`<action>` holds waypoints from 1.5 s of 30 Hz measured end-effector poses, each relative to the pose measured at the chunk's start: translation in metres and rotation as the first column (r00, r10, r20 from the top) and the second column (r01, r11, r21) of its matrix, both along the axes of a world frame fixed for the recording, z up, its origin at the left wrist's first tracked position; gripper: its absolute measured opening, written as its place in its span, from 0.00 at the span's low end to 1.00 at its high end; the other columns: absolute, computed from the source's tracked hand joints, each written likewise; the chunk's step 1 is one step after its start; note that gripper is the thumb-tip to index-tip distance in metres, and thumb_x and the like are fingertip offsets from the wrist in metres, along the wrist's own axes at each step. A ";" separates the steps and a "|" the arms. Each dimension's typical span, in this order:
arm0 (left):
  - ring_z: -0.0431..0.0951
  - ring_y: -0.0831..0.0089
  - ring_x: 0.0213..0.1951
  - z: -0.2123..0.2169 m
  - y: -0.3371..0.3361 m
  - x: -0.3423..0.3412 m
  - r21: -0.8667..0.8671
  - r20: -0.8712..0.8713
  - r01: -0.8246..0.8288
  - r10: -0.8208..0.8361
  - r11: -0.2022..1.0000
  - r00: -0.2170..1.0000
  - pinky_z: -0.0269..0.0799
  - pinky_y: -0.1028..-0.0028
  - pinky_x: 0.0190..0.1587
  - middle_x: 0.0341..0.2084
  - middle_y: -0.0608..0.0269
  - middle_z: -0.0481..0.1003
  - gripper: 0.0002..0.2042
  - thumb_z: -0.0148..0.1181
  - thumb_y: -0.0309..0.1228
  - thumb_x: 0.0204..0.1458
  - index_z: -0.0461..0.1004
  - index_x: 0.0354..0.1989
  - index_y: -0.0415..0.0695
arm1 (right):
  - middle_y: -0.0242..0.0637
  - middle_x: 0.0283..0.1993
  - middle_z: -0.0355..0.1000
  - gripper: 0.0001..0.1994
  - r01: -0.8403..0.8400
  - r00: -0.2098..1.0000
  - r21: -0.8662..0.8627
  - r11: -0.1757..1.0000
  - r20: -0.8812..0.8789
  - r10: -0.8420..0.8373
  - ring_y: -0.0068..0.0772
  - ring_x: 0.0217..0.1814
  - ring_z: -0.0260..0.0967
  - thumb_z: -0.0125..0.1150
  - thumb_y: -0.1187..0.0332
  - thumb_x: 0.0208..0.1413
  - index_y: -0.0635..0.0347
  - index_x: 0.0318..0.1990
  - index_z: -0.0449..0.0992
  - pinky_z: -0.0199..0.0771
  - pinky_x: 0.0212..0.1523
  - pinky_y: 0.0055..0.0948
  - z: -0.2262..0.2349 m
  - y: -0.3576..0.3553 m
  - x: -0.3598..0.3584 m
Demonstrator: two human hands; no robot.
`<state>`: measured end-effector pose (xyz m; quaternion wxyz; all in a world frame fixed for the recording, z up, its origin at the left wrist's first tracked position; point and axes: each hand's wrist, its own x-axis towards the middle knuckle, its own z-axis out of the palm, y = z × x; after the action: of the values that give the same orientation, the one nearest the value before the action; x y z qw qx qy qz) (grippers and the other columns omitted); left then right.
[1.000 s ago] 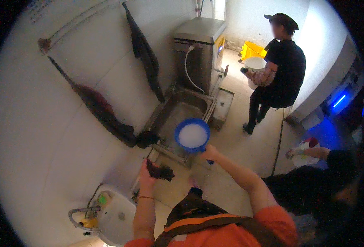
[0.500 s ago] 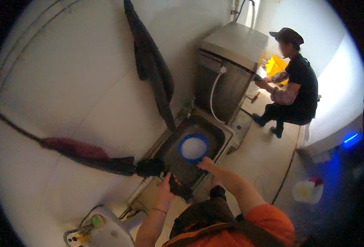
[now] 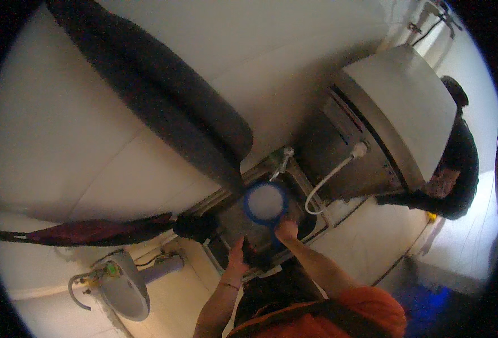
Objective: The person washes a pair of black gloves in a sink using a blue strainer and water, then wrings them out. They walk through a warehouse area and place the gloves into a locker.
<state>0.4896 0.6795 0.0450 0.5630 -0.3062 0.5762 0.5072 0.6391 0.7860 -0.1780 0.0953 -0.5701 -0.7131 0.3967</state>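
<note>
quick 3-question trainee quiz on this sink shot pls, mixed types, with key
1. True or false: the right hand holds the blue-rimmed round bowl over the metal sink.
2. The left hand is on: A) a dark object at the sink's near edge B) the tap C) the white hose.
3. What stands directly right of the sink?

Key: 1 true. 2 A, the dark object; what it is cannot be told. 3 the steel machine, with a white hose plugged into its side.
</note>
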 end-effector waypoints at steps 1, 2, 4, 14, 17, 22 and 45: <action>0.69 0.65 0.28 0.016 0.010 0.002 -0.032 -0.012 0.026 -0.026 0.999 1.000 0.69 0.63 0.35 0.23 0.62 0.69 0.11 0.51 0.39 0.56 0.70 0.32 0.44 | 0.44 0.33 0.71 0.15 0.112 0.971 -0.004 0.994 -0.212 -0.110 0.39 0.32 0.70 0.54 0.61 0.52 0.57 0.44 0.71 0.70 0.32 0.42 0.002 0.005 0.002; 0.69 0.65 0.27 0.035 0.018 0.004 -0.066 -0.020 0.056 -0.057 0.996 0.998 0.69 0.63 0.35 0.23 0.62 0.69 0.11 0.51 0.39 0.57 0.70 0.32 0.44 | 0.44 0.32 0.71 0.14 0.203 0.889 -0.025 0.979 -0.415 -0.195 0.37 0.31 0.70 0.53 0.61 0.52 0.58 0.44 0.71 0.70 0.31 0.41 0.006 0.010 0.005; 0.69 0.65 0.27 0.054 0.022 0.004 -0.114 -0.045 0.051 -0.056 0.992 0.997 0.69 0.64 0.34 0.22 0.61 0.69 0.11 0.51 0.39 0.57 0.70 0.32 0.44 | 0.41 0.30 0.69 0.12 0.215 0.750 -0.296 0.931 -0.560 -0.352 0.33 0.28 0.67 0.52 0.63 0.53 0.57 0.41 0.71 0.67 0.27 0.37 0.054 0.045 -0.022; 0.71 0.64 0.34 -0.029 0.011 0.012 0.160 0.082 -0.135 0.123 0.978 0.989 0.71 0.63 0.40 0.30 0.59 0.70 0.10 0.54 0.35 0.54 0.68 0.40 0.44 | 0.28 0.27 0.63 0.05 0.174 0.285 -0.493 0.853 -0.803 -0.522 0.23 0.23 0.58 0.53 0.65 0.57 0.54 0.37 0.68 0.60 0.23 0.26 0.148 0.131 -0.081; 0.66 0.62 0.50 -0.146 -0.023 0.021 0.155 -0.274 0.286 -0.238 0.946 0.932 0.64 0.60 0.51 0.48 0.57 0.66 0.20 0.57 0.37 0.51 0.64 0.51 0.44 | 0.30 0.30 0.67 0.10 0.090 0.631 -0.306 0.948 -0.719 -0.292 0.23 0.24 0.62 0.56 0.70 0.52 0.55 0.43 0.70 0.63 0.27 0.22 0.134 0.086 -0.062; 0.68 0.63 0.49 -0.170 -0.009 0.026 0.201 0.073 -0.039 0.025 0.979 0.997 0.66 0.63 0.47 0.50 0.59 0.68 0.21 0.57 0.40 0.51 0.66 0.52 0.43 | 0.43 0.47 0.67 0.17 -0.147 0.989 -0.139 0.979 0.006 0.149 0.37 0.44 0.66 0.58 0.64 0.52 0.57 0.49 0.71 0.66 0.49 0.32 0.038 0.056 0.000; 0.73 0.60 0.42 -0.044 -0.034 0.012 0.198 -0.010 -0.308 0.316 0.931 0.949 0.73 0.60 0.43 0.42 0.56 0.71 0.21 0.55 0.33 0.52 0.63 0.56 0.44 | 0.31 0.23 0.62 0.15 -0.514 0.791 -0.742 -0.431 -0.214 -0.573 0.22 0.22 0.59 0.54 0.67 0.50 0.62 0.45 0.65 0.60 0.22 0.23 0.118 0.070 0.012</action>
<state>0.5019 0.6450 0.0014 0.4904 -0.3268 0.4797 0.6500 0.6509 0.8559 -0.0598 -0.1980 -0.2207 0.0824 0.9515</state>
